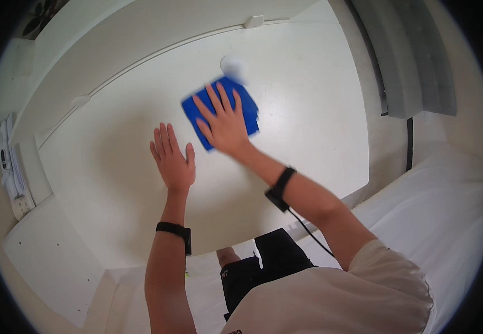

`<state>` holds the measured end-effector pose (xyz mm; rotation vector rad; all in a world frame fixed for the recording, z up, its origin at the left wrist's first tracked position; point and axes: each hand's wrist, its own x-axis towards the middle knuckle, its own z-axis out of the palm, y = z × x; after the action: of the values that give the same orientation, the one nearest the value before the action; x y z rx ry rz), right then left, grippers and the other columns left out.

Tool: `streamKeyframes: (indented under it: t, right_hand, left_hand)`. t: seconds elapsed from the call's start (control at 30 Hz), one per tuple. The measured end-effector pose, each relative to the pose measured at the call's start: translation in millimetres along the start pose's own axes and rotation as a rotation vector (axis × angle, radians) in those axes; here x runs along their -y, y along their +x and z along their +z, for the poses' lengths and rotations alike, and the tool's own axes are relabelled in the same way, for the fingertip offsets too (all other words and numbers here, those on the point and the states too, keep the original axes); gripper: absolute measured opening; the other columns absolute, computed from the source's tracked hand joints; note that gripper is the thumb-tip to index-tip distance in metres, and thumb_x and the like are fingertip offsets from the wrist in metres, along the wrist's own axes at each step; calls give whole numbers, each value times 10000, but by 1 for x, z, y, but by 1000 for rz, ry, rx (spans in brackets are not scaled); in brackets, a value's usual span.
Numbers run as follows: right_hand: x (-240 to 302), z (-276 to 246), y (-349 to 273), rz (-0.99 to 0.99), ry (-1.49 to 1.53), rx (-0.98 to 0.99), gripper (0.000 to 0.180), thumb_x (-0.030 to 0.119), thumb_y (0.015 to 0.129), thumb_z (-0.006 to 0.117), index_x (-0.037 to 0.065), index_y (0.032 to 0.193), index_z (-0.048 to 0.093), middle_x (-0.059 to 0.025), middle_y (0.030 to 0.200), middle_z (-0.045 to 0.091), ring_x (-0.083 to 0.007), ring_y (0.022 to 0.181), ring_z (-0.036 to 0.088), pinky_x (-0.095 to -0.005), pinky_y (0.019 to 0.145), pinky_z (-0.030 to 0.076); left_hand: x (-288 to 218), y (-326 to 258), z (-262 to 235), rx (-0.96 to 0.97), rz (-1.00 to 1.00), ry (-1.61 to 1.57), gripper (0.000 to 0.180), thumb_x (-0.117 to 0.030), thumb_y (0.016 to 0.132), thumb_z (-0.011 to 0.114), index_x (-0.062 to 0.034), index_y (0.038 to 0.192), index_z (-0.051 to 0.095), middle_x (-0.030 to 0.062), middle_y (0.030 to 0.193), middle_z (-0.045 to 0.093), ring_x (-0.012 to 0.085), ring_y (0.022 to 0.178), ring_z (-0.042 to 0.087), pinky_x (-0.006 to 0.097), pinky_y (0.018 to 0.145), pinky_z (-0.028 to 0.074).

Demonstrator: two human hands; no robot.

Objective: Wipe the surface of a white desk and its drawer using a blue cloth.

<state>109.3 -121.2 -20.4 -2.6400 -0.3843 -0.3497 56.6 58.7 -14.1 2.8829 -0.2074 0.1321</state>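
My right hand lies flat with its fingers spread over a blue cloth, pressing it against the white tabletop. The cloth is spread out, with an uneven right edge, and part of it is hidden under the palm. To the left and nearer to me, my left hand is open, fingers stretched out, over the bare tabletop and apart from the cloth. Just beyond the cloth's far edge is a rounded white thing, blurred, whose kind I cannot make out.
A raised panel edge runs along the table's far side, with a small white block on it. Grey fabric hangs at the far right. White bedding lies on the right. Papers stand at the far left. A black cable trails from my right wristband.
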Motion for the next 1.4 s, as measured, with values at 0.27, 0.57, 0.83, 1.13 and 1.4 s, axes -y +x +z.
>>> streamKeyframes:
  t: [0.27, 0.57, 0.83, 1.13, 1.4]
  right_hand:
    - [35, -91, -217, 197, -30, 441, 608, 425, 976, 578, 247, 1545, 459, -205, 1644, 292, -417, 1515, 250, -658, 1187, 142]
    - [-61, -27, -29, 250, -207, 23, 611, 424, 1001, 529, 208, 1562, 425, -210, 1640, 296, -437, 1509, 242, -648, 1197, 124]
    - [-3, 42, 101, 233, -205, 20, 589, 431, 1054, 409, 171, 1581, 388, -222, 1654, 260, -460, 1518, 198, -647, 1208, 104]
    - [-24, -29, 5, 327, 293, -102, 600, 93, 976, 501, 160, 1564, 410, -240, 1616, 316, -486, 1472, 298, -542, 1220, 253]
    - [-111, -45, -28, 199, -153, 159, 560, 264, 1037, 452, 165, 1583, 372, -165, 1650, 300, -371, 1521, 269, -542, 1250, 170]
  left_hand:
    - [7, -19, 1, 107, 5, -17, 686, -322, 1041, 508, -49, 1610, 240, 191, 1673, 216, 366, 1559, 160, 569, 1255, 133]
    - [8, -58, -14, 184, -45, -6, 697, -321, 1039, 531, -66, 1617, 237, 213, 1682, 168, 417, 1559, 111, 616, 1240, 109]
    - [19, -39, -22, 116, -172, -104, 615, -246, 1007, 573, -32, 1545, 365, 227, 1620, 300, 428, 1515, 230, 600, 1222, 185]
    - [-34, 37, -22, 50, 160, -220, 602, -219, 932, 648, -26, 1471, 463, 239, 1522, 411, 444, 1399, 382, 545, 1179, 298]
    - [-21, 145, 24, -86, 21, 99, 660, -225, 854, 617, -36, 1462, 443, 269, 1496, 394, 485, 1346, 365, 661, 1130, 249]
